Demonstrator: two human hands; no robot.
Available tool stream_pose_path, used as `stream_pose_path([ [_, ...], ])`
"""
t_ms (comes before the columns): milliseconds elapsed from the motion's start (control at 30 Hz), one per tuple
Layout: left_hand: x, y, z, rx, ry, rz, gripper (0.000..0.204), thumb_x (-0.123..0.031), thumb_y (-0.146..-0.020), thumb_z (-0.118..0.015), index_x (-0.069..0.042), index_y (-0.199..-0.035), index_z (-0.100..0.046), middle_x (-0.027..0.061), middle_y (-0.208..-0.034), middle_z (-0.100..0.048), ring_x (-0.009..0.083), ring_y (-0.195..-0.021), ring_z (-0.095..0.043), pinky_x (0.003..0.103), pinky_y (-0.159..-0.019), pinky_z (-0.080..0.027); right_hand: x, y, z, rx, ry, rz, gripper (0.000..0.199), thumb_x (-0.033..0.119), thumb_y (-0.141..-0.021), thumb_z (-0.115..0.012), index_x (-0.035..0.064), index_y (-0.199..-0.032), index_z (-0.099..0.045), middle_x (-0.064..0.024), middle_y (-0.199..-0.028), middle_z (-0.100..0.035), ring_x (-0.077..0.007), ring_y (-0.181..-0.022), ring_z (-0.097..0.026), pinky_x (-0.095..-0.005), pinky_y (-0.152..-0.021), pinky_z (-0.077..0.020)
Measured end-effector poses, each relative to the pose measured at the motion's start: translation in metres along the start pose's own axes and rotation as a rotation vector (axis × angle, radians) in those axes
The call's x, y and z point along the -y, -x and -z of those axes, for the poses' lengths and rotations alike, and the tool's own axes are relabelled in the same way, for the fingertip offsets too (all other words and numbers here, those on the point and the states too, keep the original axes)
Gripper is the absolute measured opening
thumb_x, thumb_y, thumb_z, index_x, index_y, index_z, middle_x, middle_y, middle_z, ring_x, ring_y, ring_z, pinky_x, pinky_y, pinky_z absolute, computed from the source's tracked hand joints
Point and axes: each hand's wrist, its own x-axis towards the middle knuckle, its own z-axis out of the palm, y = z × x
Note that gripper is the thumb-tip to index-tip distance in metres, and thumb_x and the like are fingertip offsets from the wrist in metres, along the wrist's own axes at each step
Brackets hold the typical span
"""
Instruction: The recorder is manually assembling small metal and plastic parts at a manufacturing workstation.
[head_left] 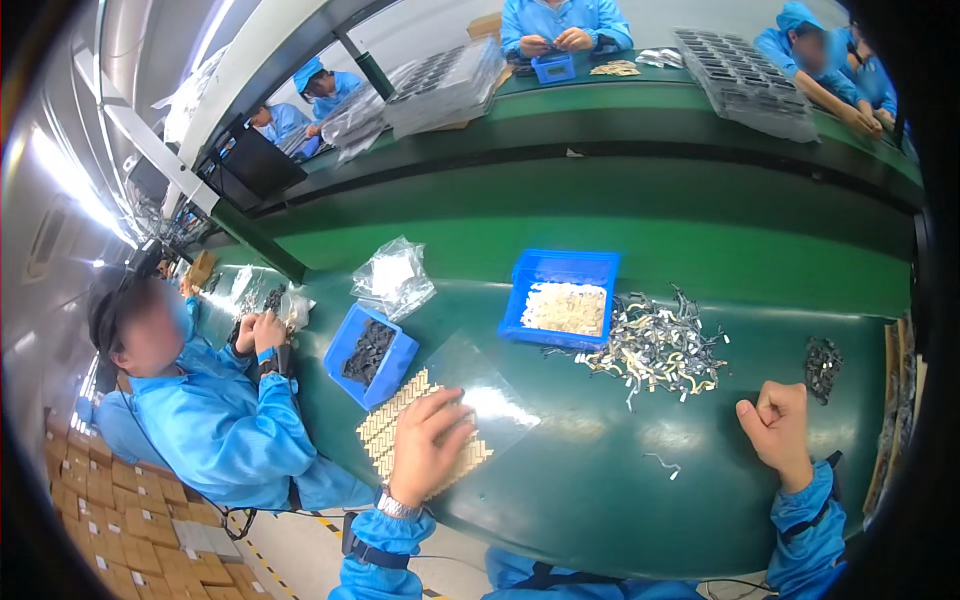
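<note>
Cream-coloured small pieces [392,425] lie in tight zigzag rows on a clear plastic sheet [510,408]. My left hand [428,445] rests over these rows, fingers spread and slightly bent, hiding part of them. Farther right, my right hand [778,425] is closed in a fist above the green table; whatever its fingers may hold is hidden. Beyond it sits a small pile of dark parts [823,368]. One loose wire piece with a white end [665,466] lies between my hands. A large heap of black and cream wired parts [660,345] spreads out farther back.
A blue bin [610,262] holds cream pieces; another blue bin [398,362] holds black parts. Clear plastic bags [393,278] lie behind it. At left a co-worker [215,400] sits close by. A green ledge [600,215] runs behind the table, with stacked trays [745,80] above.
</note>
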Motion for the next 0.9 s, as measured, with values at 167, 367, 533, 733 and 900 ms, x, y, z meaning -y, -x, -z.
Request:
stream_pose_path([
  [167, -0.007, -0.016, -0.008, -0.040, -0.002, 0.030, 0.025, -0.006, -0.079, -0.077, -0.006, -0.104, -0.077, 0.0131, -0.119, -0.070, 0.0336, -0.112, -0.064, 0.042, -0.098, -0.048, 0.004, -0.007, 0.009, 0.026, -0.010, -0.040, 0.050, 0.005, -0.080, -0.077, 0.0075, -0.057, -0.033, 0.0005, -0.049, -0.027, -0.0095, -0.045, -0.025, -0.0302, -0.045, -0.0178],
  [367, 0.024, 0.011, -0.006, -0.102, 0.052, 0.045, 0.020, -0.009, -0.079, -0.077, -0.007, -0.099, -0.076, 0.0124, -0.114, -0.072, 0.0320, -0.106, -0.064, 0.043, -0.095, -0.046, 0.011, -0.010, -0.004, 0.104, -0.154, 0.027, 0.045, 0.022, -0.086, -0.078, 0.0094, -0.058, -0.045, -0.0060, -0.049, -0.039, -0.0225, -0.043, -0.035, -0.0336, -0.043, -0.0348],
  [533, -0.010, 0.002, 0.003, 0.039, 0.137, 0.077, 0.019, -0.010, -0.092, -0.067, 0.000, -0.108, -0.068, 0.0195, -0.115, -0.065, 0.0367, -0.107, -0.061, 0.043, -0.094, -0.049, 0.006, 0.006, 0.004, 0.060, -0.085, 0.052, 0.051, 0.024, -0.091, -0.073, 0.0086, -0.060, -0.037, -0.0064, -0.050, -0.034, -0.0243, -0.044, -0.033, -0.0341, -0.044, -0.0339],
  [733, -0.018, -0.003, 0.010, -0.038, 0.008, -0.115, 0.022, -0.015, -0.089, -0.070, -0.002, -0.107, -0.069, 0.0184, -0.112, -0.067, 0.0389, -0.107, -0.061, 0.046, -0.093, -0.049, 0.003, 0.003, 0.001, 0.056, -0.100, 0.101, 0.050, 0.021, -0.093, -0.072, 0.0073, -0.062, -0.035, -0.0051, -0.052, -0.030, -0.0227, -0.045, -0.031, -0.0343, -0.044, -0.0301],
  [900, -0.001, -0.004, 0.009, 0.035, -0.062, -0.140, 0.025, -0.016, -0.090, -0.068, -0.002, -0.110, -0.070, 0.0190, -0.114, -0.068, 0.0399, -0.110, -0.061, 0.047, -0.094, -0.049, 0.003, -0.003, 0.002, 0.062, -0.104, 0.088, 0.050, 0.022, -0.094, -0.071, 0.0071, -0.063, -0.035, -0.0061, -0.052, -0.031, -0.0244, -0.046, -0.030, -0.0361, -0.045, -0.0299],
])
